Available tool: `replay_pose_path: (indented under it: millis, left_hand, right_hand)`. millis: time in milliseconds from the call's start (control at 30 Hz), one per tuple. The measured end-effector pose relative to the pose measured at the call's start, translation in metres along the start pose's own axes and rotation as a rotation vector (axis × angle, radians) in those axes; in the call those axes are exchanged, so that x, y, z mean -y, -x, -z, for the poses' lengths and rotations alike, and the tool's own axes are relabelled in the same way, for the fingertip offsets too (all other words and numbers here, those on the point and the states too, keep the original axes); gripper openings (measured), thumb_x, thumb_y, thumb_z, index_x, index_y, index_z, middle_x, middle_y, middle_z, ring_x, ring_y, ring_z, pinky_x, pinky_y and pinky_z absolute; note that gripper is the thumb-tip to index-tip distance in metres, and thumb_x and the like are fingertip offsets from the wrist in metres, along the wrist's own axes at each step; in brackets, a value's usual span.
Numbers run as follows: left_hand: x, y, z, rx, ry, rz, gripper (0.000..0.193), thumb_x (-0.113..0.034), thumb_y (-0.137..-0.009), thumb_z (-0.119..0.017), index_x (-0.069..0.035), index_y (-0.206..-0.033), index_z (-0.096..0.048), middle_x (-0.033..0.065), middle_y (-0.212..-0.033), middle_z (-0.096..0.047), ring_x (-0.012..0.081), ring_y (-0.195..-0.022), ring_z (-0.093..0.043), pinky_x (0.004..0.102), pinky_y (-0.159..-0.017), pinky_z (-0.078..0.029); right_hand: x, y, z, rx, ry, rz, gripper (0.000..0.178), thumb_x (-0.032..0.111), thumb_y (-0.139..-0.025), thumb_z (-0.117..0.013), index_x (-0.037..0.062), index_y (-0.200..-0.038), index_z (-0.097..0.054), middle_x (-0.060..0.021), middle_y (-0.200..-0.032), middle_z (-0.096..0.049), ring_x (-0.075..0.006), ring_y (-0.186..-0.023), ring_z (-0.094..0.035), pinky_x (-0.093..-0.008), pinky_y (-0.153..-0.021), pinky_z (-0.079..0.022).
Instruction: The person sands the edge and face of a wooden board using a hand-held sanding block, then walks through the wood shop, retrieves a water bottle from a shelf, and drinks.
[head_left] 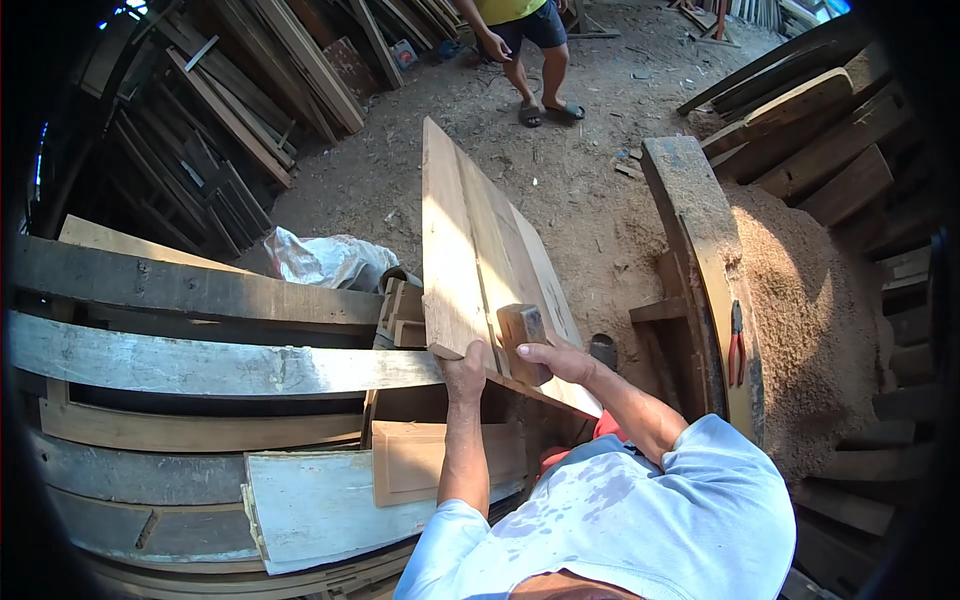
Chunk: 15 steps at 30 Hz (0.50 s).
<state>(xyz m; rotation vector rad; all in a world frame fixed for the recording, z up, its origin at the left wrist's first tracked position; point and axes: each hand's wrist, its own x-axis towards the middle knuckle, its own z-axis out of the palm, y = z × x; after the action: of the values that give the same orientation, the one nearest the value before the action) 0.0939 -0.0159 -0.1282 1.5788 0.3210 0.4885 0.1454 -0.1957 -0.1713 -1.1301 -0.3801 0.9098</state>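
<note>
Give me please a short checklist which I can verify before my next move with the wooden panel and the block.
1. Left hand at the near end of the wooden panel: ok.
2. Right hand gripping the wooden block: ok.
3. Pliers off the panel: ok, they lie on the beam to the right.
4. Other person away from the panel: ok, standing beyond its far end.
5. Panel firmly supported underneath: cannot tell, its underside is hidden.
</note>
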Motion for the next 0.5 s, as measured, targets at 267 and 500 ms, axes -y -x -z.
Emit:
replay_pose_path:
  millis: [267,500]
  left_hand:
    - [-0.007,0.01,0.016,0.126,-0.116,0.129,0.06,-0.001,-0.074,-0.058,0.006,-0.132,-0.043,0.0169,-0.123,-0.056,0.0263,-0.114,-0.058,0.036,-0.096,-0.048]
    - [0.006,0.062,0.043,0.164,-0.302,0.116,0.053,-0.007,-0.077,-0.063,0.003,-0.128,-0.052,0.0157,-0.121,-0.061,0.028,-0.113,-0.06,0.0375,-0.095,-0.048]
  right_hand:
    - [-0.003,-0.075,0.022,-0.108,-0.193,0.039,0.054,0.041,-0.095,-0.06,0.002,-0.131,-0.05,-0.0068,-0.116,-0.061,-0.0148,-0.103,-0.06,-0.0328,-0.089,-0.051]
    - [-0.017,-0.09,0.028,-0.249,-0.246,0.036,0.038,0.038,-0.097,-0.06,0.0048,-0.114,-0.055,-0.0051,-0.106,-0.064,-0.0126,-0.091,-0.062,-0.0299,-0.081,-0.052]
